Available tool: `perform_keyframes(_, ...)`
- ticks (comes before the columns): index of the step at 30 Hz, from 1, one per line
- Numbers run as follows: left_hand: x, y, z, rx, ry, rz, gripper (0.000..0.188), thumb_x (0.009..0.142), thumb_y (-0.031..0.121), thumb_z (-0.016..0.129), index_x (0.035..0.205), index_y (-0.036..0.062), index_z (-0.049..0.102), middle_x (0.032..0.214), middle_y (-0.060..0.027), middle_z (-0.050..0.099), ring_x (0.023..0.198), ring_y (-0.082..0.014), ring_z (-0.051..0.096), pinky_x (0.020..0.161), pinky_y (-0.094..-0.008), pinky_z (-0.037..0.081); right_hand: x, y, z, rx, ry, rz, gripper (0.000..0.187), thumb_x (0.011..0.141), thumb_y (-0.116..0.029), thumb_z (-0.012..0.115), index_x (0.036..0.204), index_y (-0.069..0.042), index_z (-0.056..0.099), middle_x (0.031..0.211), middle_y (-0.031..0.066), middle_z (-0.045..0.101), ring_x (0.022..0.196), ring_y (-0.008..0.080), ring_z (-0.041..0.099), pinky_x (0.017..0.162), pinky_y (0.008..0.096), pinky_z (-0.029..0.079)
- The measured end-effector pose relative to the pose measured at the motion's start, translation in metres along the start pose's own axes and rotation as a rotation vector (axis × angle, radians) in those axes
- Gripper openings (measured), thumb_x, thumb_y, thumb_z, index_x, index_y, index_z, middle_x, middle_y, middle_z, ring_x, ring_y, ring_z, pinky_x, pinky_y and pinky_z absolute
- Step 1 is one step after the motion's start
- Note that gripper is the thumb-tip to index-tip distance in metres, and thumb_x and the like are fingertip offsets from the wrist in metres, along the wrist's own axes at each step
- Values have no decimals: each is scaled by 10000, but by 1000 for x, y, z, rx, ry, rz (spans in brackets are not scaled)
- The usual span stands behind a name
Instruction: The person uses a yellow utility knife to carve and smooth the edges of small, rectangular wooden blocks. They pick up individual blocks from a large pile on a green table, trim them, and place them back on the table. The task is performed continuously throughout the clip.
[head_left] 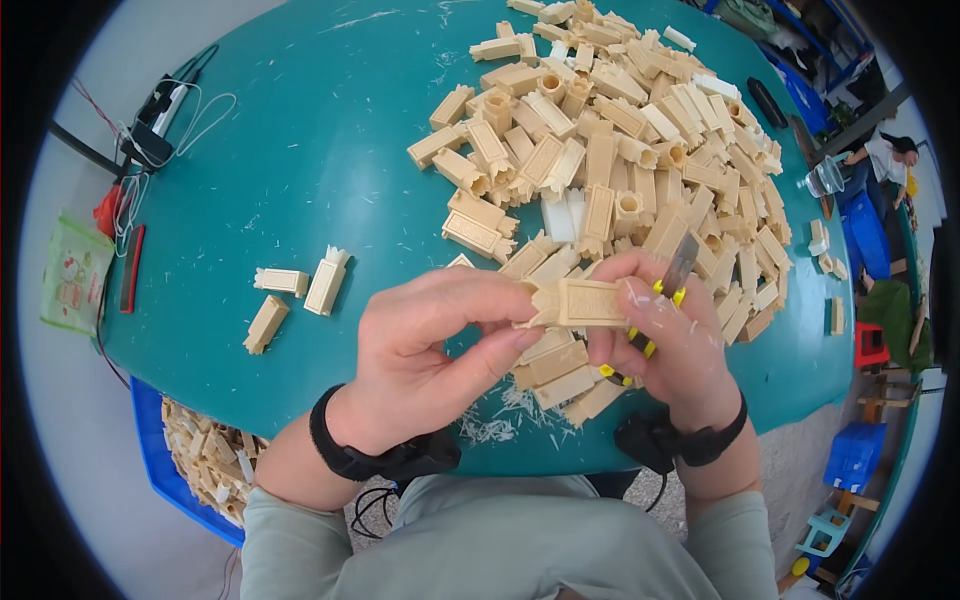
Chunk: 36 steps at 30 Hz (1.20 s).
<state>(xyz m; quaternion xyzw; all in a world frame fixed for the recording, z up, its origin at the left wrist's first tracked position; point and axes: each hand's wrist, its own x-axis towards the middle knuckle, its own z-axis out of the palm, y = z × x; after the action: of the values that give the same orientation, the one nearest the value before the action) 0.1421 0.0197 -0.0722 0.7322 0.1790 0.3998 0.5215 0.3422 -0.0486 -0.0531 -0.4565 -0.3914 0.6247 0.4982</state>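
A beige molded plastic piece (588, 303), box-shaped with raised panels and a flared, notched end, lies level between my two hands. My left hand (415, 345) pinches its notched end between thumb and fingers. At the plain end, my right hand (685, 350) grips the piece with thumb and fingers and also holds a utility knife (681, 262). The knife has a yellow-and-black handle, partly hidden by my fingers, and its blade points up and away. Small pale shavings stick to my right thumb. Below my hands, white plastic shavings (490, 425) lie near the table edge.
A big heap of similar beige pieces (600, 150) covers the right of the green table (330, 150). Three loose pieces (325, 280) lie at left. A blue bin (150, 440) of pieces stands lower left. Cables (185, 110) run along the left edge. Another person (890, 160) is far right.
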Motion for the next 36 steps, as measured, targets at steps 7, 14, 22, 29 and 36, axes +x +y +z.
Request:
perform_keyframes(7, 1, 5, 12, -132, 234, -19, 171, 717, -89, 623, 884, -60, 602, 820, -142, 616, 701, -153, 601, 596, -241, 469, -3, 18, 9, -273, 227, -527, 228, 893, -260, 454, 883, -34, 485, 653, 33, 488, 487, 72, 417, 460, 204, 334)
perform_keyframes(14, -5, -2, 11, 92, 180, 103, 226, 685, -100, 640, 903, -45, 614, 857, -168, 625, 723, -193, 619, 603, -249, 486, -7, 10, 18, -746, 102, -518, 192, 822, -190, 582, 815, -15, 503, 613, 105, 510, 489, 234, 506, 453, 301, 400)
perform_keyframes(22, -3, 1, 17, 143, 208, 115, 239, 674, -99, 655, 901, -35, 618, 877, -177, 628, 763, -217, 631, 620, -261, 501, -4, 15, 19, -869, 140, -611, 228, 795, -222, 625, 776, -26, 512, 612, 106, 510, 476, 246, 505, 427, 311, 392)
perform_keyframes(29, -3, 0, 16, 211, 188, 163, 258, 666, -99, 664, 908, -26, 616, 889, -172, 624, 735, -221, 629, 601, -264, 500, -4, 15, 20, -890, 165, -594, 250, 783, -245, 640, 769, -32, 510, 617, 94, 511, 475, 236, 505, 417, 306, 383)
perform_keyframes(36, -8, 4, 12, 247, 124, 136, 249, 758, -108, 524, 987, -21, 570, 949, -213, 594, 844, -289, 627, 702, -347, 529, -1, 17, 18, -967, 175, -631, 271, 776, -268, 646, 747, -38, 505, 611, 80, 497, 472, 225, 499, 411, 305, 377)
